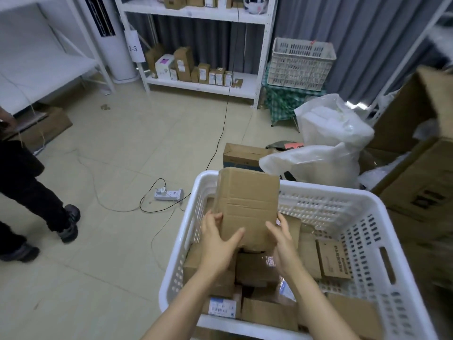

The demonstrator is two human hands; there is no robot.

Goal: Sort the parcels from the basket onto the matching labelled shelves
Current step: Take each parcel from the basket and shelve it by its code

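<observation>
Both hands grip | plain brown cardboard parcel | above basket

Hands: we count two, the left hand and the right hand.
Held parcel: we see one cardboard box.
White basket: one near us, plus a second crate by the curtain.
Parcels in the basket: we cannot fix an exact number; they overlap.
Shelf label: one, reading 2-3.
Power strip: one.
Shoes at left: two visible.
</observation>
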